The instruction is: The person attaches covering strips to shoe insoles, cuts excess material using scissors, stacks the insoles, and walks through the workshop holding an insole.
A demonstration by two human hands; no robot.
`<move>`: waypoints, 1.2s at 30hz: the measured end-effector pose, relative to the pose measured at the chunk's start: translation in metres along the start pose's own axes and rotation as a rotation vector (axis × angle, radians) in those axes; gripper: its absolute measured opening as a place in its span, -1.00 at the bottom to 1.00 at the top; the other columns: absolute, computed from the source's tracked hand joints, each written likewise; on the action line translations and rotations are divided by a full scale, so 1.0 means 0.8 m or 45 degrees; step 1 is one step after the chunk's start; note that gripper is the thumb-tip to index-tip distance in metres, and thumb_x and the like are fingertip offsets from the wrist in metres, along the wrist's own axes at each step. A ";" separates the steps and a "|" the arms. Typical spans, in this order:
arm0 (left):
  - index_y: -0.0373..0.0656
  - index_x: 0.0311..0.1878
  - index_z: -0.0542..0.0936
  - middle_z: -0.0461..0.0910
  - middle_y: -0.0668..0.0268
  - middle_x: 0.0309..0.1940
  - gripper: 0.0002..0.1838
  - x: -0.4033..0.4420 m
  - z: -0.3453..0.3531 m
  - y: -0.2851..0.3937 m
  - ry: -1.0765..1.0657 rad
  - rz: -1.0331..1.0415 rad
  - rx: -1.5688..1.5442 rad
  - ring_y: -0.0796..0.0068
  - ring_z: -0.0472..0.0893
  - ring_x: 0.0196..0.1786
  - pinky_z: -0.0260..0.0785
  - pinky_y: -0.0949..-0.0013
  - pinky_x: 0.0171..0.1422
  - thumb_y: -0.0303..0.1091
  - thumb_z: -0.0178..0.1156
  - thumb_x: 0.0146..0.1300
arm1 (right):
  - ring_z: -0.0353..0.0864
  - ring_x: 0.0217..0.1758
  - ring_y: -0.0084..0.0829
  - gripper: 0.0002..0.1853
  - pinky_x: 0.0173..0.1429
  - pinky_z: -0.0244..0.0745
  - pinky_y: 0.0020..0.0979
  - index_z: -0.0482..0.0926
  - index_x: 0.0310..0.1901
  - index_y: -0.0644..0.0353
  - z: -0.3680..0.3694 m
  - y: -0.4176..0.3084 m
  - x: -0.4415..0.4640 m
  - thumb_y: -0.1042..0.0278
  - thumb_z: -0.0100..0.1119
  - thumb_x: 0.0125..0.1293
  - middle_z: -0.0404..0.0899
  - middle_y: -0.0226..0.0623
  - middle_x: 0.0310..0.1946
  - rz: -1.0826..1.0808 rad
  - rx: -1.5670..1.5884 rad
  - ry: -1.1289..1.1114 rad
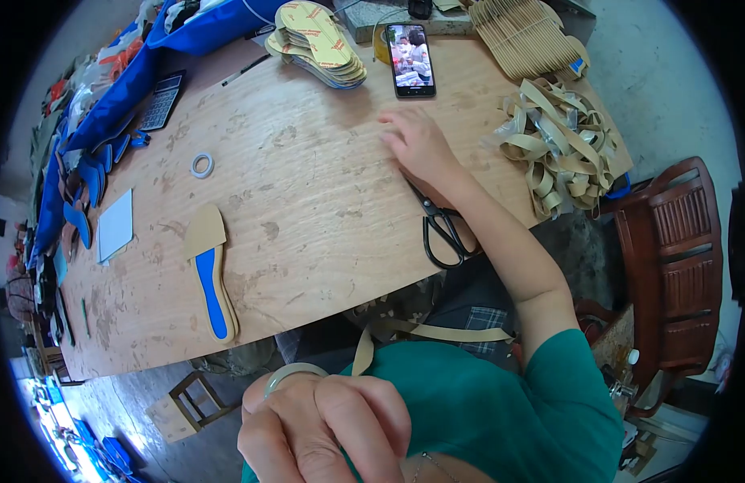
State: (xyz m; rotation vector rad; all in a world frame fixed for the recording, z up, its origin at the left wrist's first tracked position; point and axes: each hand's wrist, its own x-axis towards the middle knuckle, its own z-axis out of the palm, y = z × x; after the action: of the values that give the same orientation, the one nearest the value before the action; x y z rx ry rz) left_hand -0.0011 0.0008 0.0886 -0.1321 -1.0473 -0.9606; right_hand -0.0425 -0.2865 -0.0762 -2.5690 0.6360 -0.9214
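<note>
My left hand (324, 427), with a pale bangle at the wrist, is close to the camera. Its fingers are curled, and anything inside them is hidden. A tan strap (437, 331) lies across my lap, and one end passes close to this hand; I cannot tell if it is held. My right hand (421, 145) is over the table below a phone (410, 60), its fingers apart and holding nothing visible. Black-handled scissors (441, 233) lie beside that forearm. To the left rests an insole (211, 274), tan with a blue strip.
Stacked yellow-patterned insole pieces (316, 40) stand at the table's far side. Tangled tan straps (562, 145) and a ribbed tan bundle (521, 36) occupy the right. A tape roll (202, 166), calculator (162, 101) and blue bins (211, 28) are leftward. A wooden chair (670, 266) stands right.
</note>
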 end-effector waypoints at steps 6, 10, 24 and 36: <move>-0.02 -0.19 0.43 0.72 0.47 -0.19 -0.84 0.001 0.003 0.003 0.113 -0.003 0.114 0.39 0.50 0.08 0.22 0.32 0.06 -0.34 0.25 0.29 | 0.39 0.23 -0.15 -0.58 0.28 0.29 -0.18 0.49 0.08 0.18 0.006 -0.007 0.005 0.32 0.26 0.16 0.52 -0.17 0.09 -0.019 -0.052 0.041; -0.02 -0.19 0.43 0.72 0.47 -0.19 -0.84 -0.005 -0.007 0.007 0.038 -0.021 0.063 0.40 0.50 0.10 0.23 0.31 0.07 -0.31 0.24 0.30 | 0.32 0.33 -0.15 -0.52 0.32 0.24 -0.14 0.45 0.13 0.17 -0.004 0.024 0.004 0.31 0.27 0.16 0.47 -0.18 0.17 0.052 -0.220 0.021; -0.03 -0.14 0.41 0.72 0.45 -0.17 -0.82 -0.003 -0.032 0.001 -0.121 -0.030 -0.066 0.36 0.49 0.15 0.23 0.30 0.08 -0.22 0.18 0.36 | 0.22 0.43 -0.15 -0.39 0.40 0.11 -0.05 0.37 0.23 0.21 0.001 0.078 0.059 0.07 0.23 0.23 0.37 -0.06 0.27 0.081 -0.593 0.054; -0.10 -0.23 0.39 0.51 0.22 -0.26 -0.85 -0.065 -0.113 -0.007 0.754 -0.404 0.509 0.42 0.46 -0.25 0.35 0.38 -0.18 -0.27 0.10 0.36 | 0.30 0.36 -0.03 0.00 0.34 0.28 -0.24 0.13 0.35 0.31 0.051 0.007 0.116 -0.04 0.46 -0.01 0.37 0.14 0.21 0.291 0.267 0.142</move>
State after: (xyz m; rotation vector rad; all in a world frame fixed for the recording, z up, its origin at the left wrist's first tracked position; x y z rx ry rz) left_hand 0.0478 -0.0175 -0.0018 0.6321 -0.6934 -0.9679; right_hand 0.0467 -0.3320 -0.0611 -2.2202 0.7993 -1.0003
